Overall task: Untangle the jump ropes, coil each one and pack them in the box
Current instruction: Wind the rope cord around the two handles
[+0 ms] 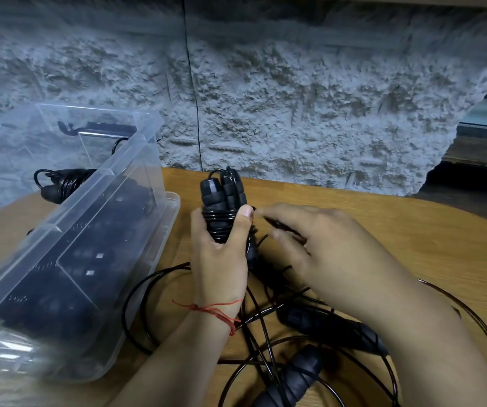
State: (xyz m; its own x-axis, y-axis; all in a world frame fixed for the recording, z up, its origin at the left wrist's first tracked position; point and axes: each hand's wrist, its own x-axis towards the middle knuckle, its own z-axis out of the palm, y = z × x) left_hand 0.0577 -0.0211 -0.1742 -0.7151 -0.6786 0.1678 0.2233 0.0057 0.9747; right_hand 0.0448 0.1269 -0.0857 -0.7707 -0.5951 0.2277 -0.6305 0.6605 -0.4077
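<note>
My left hand (218, 259) grips a pair of black jump-rope handles (223, 195) held upright, with black cord wound around them. My right hand (321, 254) is just to their right, blurred, with a strand of the cord between its fingertips. More black cord (154, 289) lies in loose loops on the wooden table under my forearms. Two more black handles (333, 327) lie among the loops near my right wrist. A clear plastic box (95, 218) stands at the left with dark coiled ropes inside. One wound rope bundle (60, 183) sits at its far side.
The wooden table (383, 218) runs to a rough grey wall (265, 98) at the back. A thin dark wire (195, 113) hangs down the wall. The box's lid lies under it, its edge (174, 207) showing at the right. A dark opening is at the far right.
</note>
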